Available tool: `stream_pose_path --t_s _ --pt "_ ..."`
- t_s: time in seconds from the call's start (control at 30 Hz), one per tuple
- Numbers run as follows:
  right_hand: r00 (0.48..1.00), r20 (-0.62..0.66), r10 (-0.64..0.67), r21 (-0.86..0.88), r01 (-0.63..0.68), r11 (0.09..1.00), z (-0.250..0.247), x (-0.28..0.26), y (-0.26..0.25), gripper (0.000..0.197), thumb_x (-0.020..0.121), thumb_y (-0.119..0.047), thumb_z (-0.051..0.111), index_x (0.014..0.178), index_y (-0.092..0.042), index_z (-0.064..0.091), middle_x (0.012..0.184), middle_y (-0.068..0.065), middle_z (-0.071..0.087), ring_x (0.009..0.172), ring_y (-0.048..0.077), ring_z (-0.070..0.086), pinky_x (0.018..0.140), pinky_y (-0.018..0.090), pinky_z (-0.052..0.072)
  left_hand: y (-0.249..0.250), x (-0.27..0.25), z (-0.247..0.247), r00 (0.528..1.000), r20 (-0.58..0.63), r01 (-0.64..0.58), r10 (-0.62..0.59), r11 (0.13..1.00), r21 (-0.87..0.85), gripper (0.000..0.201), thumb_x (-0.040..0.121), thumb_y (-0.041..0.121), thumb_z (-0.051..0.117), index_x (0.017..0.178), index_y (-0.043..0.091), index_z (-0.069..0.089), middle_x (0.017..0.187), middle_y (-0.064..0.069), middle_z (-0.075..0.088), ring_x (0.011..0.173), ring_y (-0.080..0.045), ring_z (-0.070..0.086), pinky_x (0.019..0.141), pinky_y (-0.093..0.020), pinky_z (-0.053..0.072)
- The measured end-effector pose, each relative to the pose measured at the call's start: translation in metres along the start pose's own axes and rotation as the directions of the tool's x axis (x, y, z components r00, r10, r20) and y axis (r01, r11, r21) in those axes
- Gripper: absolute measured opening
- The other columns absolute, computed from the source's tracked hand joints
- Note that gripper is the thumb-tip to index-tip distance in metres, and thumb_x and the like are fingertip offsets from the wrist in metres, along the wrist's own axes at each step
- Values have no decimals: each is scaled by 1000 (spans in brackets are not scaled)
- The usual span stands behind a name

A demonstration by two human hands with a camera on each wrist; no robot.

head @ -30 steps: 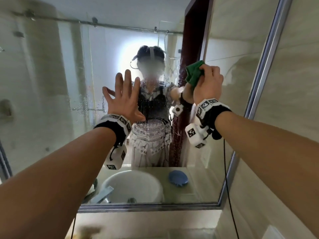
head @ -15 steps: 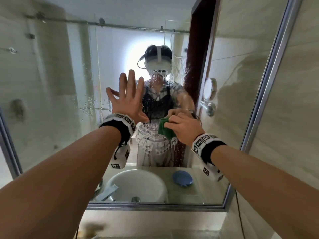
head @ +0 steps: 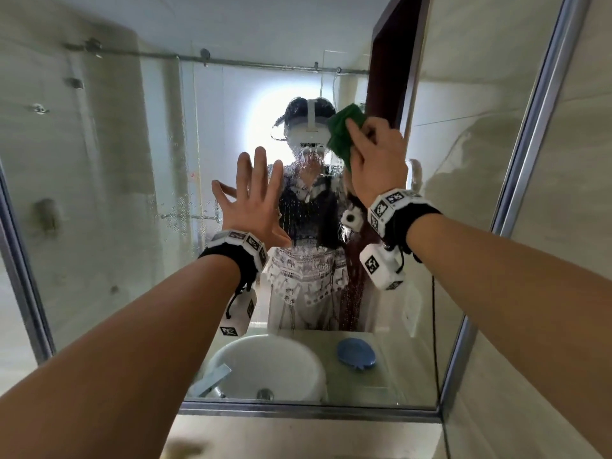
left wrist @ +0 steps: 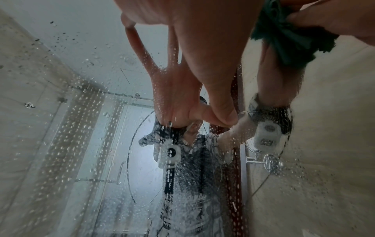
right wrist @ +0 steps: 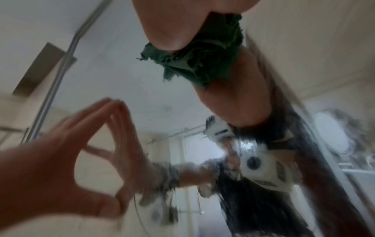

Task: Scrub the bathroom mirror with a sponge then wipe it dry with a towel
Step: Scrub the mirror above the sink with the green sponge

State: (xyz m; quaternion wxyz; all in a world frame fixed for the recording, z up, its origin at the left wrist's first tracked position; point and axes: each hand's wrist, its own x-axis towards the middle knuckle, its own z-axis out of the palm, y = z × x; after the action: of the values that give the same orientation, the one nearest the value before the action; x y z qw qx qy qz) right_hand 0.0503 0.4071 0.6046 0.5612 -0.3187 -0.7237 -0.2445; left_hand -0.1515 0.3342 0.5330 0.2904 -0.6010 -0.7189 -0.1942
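Observation:
The wet bathroom mirror [head: 116, 193] fills the head view, streaked with droplets [left wrist: 81, 128] around its middle. My right hand [head: 371, 154] grips a crumpled green sponge [head: 341, 134] and presses it on the glass high in the middle. My left hand [head: 251, 200] lies lower left of it, flat on the glass with fingers spread. The left wrist view shows the left palm and thumb [left wrist: 202, 48] with the sponge [left wrist: 288, 40] at upper right. In the blurred right wrist view, my fingers [right wrist: 172, 24] hold the sponge [right wrist: 198, 64].
A metal frame [head: 516, 180] edges the mirror, with tiled wall [head: 563, 260] to the right. The glass reflects a white basin [head: 265, 369], a tap and a blue round object [head: 356, 357] on the counter. A black cable [head: 433, 326] hangs from my right wrist.
My right hand swept the sponge from the upper right down to mid-mirror, then back up to the upper middle. The left hand stayed flat on the glass.

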Motion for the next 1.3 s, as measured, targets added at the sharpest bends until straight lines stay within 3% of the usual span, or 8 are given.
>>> stream_pose_path --t_s 0.23,0.43,0.53,0.6,0.7,0.9,1.17,1.3 --pt "919 304 -252 -24 272 962 27 -67 -4 43 87 -23 67 128 -33 60 125 0 56 114 28 50 92 51 51 -1 0 -3 999 37 -1 1 1000 6 150 57 77 74 151 21 -27 155 -11 -38 144 -36 -30 107 -77 5" --pt "856 218 -469 426 348 835 66 -107 7 54 80 17 50 113 -22 68 106 5 60 95 21 57 83 33 49 -4 -4 -4 999 25 -27 26 1000 10 141 64 68 76 153 21 -22 157 -10 -34 146 -35 -26 110 -74 8" --pt "806 278 -522 470 361 806 59 -97 10 45 84 5 55 103 -33 69 97 -1 61 88 14 56 83 12 39 -20 -9 -4 995 -44 -85 87 995 44 130 69 59 78 156 23 -11 162 -6 -22 150 -33 -13 112 -70 15" --pt "816 443 -372 253 284 925 37 -84 -4 41 85 0 62 104 -35 71 98 -4 62 95 15 56 79 21 46 -40 -14 -4 991 -86 -95 105 989 112 131 66 62 78 157 24 -9 164 -5 -15 151 -34 -5 111 -69 16" --pt "957 244 -156 -11 164 986 17 -57 -20 38 85 -7 64 120 -24 66 113 3 60 103 28 52 83 43 54 -73 -19 -4 993 -105 -36 48 993 112 141 58 69 80 155 27 -13 163 -5 -13 150 -35 -2 108 -72 17" --pt "985 11 172 -128 -169 977 28 -3 -46 49 93 -13 48 141 -24 45 134 6 45 116 27 44 85 36 51 -110 -22 7 998 -35 53 -51 996 70 147 49 74 81 154 27 -11 162 -6 -21 150 -37 -6 106 -76 21" --pt "964 111 -242 -65 250 966 76 -64 -63 52 80 -6 70 127 -25 63 120 3 60 106 29 52 83 43 52 -112 -22 13 999 19 50 -51 997 50 151 52 76 77 153 24 -23 157 -6 -34 147 -38 -21 109 -74 14" --pt "777 286 -561 141 545 827 86 -95 -43 45 77 -5 73 119 -22 67 118 6 59 107 28 49 89 45 50 -108 -22 10 996 57 65 -67 997 30 153 52 74 79 152 25 -25 156 -6 -36 146 -38 -23 108 -75 14"
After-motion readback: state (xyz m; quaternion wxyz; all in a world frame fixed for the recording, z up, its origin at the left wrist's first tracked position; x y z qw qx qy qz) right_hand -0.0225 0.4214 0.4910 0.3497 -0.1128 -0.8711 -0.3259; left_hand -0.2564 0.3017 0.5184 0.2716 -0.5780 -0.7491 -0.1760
